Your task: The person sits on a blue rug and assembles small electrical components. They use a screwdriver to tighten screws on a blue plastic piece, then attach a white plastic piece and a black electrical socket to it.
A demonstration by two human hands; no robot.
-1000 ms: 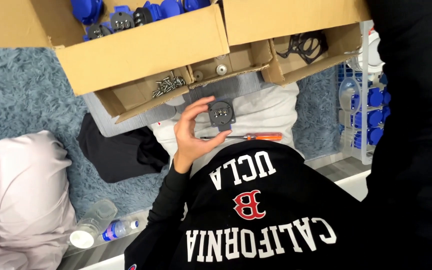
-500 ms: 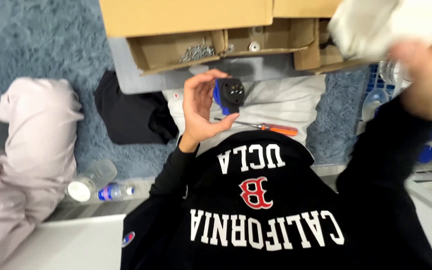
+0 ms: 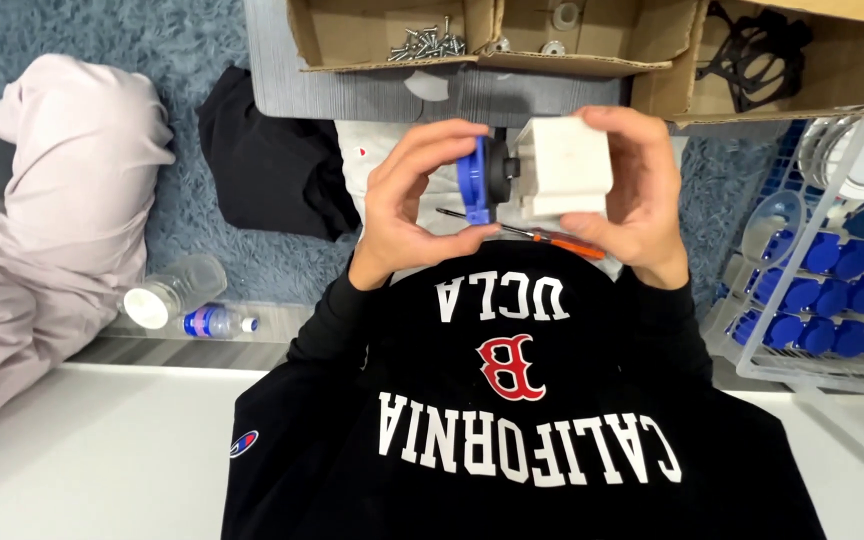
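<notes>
My left hand grips a round blue and black socket part by its edge. My right hand holds a white boxy housing, and the two pieces are pressed together in front of my chest. An orange-handled screwdriver lies on my lap just below both hands, partly hidden by them. I wear a black printed sweatshirt.
Open cardboard boxes sit ahead: one holds screws, one black gaskets. A wire rack with several blue parts stands at the right. A plastic bottle lies at the left, beside another person's pale-clad leg.
My right hand has brought the white housing down from the upper right and met the blue and black part in my left hand. The view has tilted downward.
</notes>
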